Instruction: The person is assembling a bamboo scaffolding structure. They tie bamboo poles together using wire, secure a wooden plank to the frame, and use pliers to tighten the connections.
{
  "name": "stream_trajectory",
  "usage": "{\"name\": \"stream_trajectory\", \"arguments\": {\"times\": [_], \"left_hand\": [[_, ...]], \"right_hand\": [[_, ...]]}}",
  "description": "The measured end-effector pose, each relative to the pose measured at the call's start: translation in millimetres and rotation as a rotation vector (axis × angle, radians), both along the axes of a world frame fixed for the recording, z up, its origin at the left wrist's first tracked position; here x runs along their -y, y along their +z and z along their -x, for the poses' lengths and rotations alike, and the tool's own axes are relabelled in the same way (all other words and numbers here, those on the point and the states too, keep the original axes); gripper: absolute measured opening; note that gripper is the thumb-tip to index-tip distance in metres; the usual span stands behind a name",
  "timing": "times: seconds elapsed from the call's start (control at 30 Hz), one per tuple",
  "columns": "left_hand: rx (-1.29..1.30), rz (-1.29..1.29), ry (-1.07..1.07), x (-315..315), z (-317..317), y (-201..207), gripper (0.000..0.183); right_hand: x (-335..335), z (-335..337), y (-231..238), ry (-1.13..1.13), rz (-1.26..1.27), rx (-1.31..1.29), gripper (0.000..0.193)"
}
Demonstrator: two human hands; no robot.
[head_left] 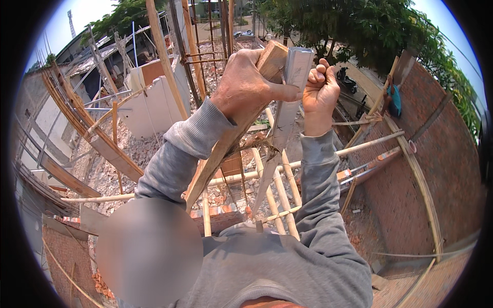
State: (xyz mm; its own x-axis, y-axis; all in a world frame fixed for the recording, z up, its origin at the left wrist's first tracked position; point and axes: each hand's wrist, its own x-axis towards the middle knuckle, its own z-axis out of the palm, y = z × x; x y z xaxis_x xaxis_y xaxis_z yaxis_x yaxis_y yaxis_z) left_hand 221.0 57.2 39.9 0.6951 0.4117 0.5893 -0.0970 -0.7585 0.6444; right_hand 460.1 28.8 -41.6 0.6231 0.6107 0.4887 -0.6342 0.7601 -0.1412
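Wooden plank [226,138] in left hand [245,82]

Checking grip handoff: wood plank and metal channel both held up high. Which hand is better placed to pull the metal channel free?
Probably right. The right hand is fisted around the metal channel, while the left hand wraps the wooden plank, only its thumb touching the channel.

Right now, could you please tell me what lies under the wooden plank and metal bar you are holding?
Under the wooden plank and metal bar lie lashed bamboo poles and, further down, rubble. The grey sleeves hide part of the poles.
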Motion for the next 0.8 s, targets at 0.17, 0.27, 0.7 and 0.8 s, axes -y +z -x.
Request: {"name": "stream_trajectory", "arguments": {"times": [0.17, 0.27, 0.7, 0.8], "left_hand": [[0.027, 0.035, -0.041, -1, 0, 0, 0.049], [-0.016, 0.016, -0.011, -1, 1, 4, 0.047], [-0.018, 0.119, -0.086, 22, -21, 7, 0.055], [0.031, 0.135, -0.154, 27, -24, 7, 0.06]], "right_hand": [[-4, -7, 13, 0.092, -0.19, -0.083, 0.032], [0, -32, 17, 0.036, -0.326, -0.207, 0.032], [-15, 26, 36, 0.171, -0.183, 0.083, 0.031], [-15, 33, 30, 0.353, -0.238, 0.185, 0.033]]}}
